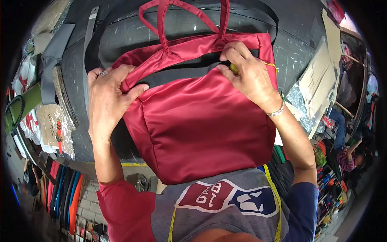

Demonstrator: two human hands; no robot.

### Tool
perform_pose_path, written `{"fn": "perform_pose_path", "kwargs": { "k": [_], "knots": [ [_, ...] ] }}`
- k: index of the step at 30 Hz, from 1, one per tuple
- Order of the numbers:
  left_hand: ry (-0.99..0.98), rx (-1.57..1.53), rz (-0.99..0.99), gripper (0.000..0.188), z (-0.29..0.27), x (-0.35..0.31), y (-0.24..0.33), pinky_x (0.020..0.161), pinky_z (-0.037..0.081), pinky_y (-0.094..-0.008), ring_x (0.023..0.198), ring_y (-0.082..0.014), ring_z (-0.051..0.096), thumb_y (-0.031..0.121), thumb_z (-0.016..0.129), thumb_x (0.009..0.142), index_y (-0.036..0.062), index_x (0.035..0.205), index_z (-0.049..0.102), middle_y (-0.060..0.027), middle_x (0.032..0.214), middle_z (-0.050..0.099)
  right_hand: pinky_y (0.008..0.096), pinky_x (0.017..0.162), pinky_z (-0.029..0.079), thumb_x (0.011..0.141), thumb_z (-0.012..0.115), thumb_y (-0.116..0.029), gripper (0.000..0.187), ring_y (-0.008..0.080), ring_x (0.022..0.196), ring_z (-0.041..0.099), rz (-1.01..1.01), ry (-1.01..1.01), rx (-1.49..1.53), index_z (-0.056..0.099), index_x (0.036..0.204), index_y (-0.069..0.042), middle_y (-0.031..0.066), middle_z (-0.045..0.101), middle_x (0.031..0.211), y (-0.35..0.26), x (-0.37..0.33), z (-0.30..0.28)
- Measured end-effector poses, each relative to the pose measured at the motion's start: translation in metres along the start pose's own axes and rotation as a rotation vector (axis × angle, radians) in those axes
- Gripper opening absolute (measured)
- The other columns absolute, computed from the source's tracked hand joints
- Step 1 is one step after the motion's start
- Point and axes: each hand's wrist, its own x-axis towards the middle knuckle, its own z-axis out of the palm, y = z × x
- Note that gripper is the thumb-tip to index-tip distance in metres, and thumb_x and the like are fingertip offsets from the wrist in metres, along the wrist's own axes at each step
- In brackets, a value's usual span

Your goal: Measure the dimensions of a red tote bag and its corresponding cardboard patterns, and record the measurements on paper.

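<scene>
A shiny dark-red tote bag point(209, 121) with a black lining stands in front of me, its lower edge against my shirt. My left hand point(109, 92) is closed on the bag's upper left corner, the thumb over the rim. Opposite it, my right hand point(248, 72) pinches the front rim near the right end. A small yellow-green thing point(234, 68) shows under the right fingers; most of it is hidden, so I cannot tell its kind. Between my hands the mouth of the bag gapes. Two red carrying handles point(193, 16) rise behind it, and a black strap point(94, 44) loops around the far side.
Under the bag is a dark, scuffed worktable point(294, 52). A metal ruler point(92, 24) lies at far left; cardboard and clear plastic point(318, 84) lie at right. A yellow tape measure point(276, 193) hangs over my shirt. Fabric rolls point(66, 189) stand lower left. A person point(350, 159) is at far right.
</scene>
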Motion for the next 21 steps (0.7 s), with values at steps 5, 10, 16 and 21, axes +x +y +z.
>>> {"fn": "perform_pose_path", "kwargs": {
  "k": [5, 10, 16, 21],
  "knots": [
    [0.031, -0.036, -0.066, 0.030, 0.009, 0.003, 0.002, 0.092, 0.039, -0.0410, 0.082, -0.0272, 0.067, 0.025, 0.078, 0.086, 0.0092, 0.110, 0.070, -0.0094, 0.093, 0.073, 0.0313, 0.057, 0.050, 0.091, 0.076, -0.010, 0.017, 0.0192, 0.064, 0.060, 0.125, 0.109, 0.110, 0.067, 0.104, -0.005, 0.0052, 0.064, 0.096, 0.006, 0.006, 0.007],
    [0.020, -0.044, -0.085, 0.030, 0.016, 0.004, -0.004, 0.091, 0.039, -0.0406, 0.081, -0.0278, 0.067, 0.024, 0.076, 0.087, 0.0093, 0.112, 0.069, -0.0101, 0.094, 0.073, 0.0300, 0.058, 0.049, 0.085, 0.082, -0.015, 0.031, 0.0142, 0.061, 0.053, 0.193, 0.067, 0.090, 0.071, 0.114, -0.009, 0.0024, 0.061, 0.099, 0.013, 0.006, -0.001],
    [0.029, -0.059, -0.050, 0.031, 0.014, 0.002, -0.007, 0.094, 0.038, -0.0411, 0.077, -0.0289, 0.065, 0.023, 0.075, 0.088, 0.0093, 0.115, 0.069, -0.0113, 0.094, 0.073, 0.0275, 0.060, 0.046, 0.084, 0.083, -0.015, 0.033, 0.0130, 0.065, 0.051, 0.350, 0.001, 0.221, 0.070, 0.114, -0.009, 0.0016, 0.059, 0.102, 0.032, 0.001, 0.000],
    [-0.040, -0.052, -0.096, 0.035, 0.011, 0.002, -0.009, 0.086, 0.044, -0.0388, 0.071, -0.0261, 0.061, 0.020, 0.077, 0.088, 0.0099, 0.120, 0.069, -0.0112, 0.089, 0.071, 0.0291, 0.063, 0.048, 0.080, 0.087, -0.023, 0.043, 0.0156, 0.071, 0.054, 0.288, 0.035, 0.196, 0.067, 0.116, -0.008, 0.0043, 0.059, 0.103, 0.033, -0.001, -0.002]
  ]
}}
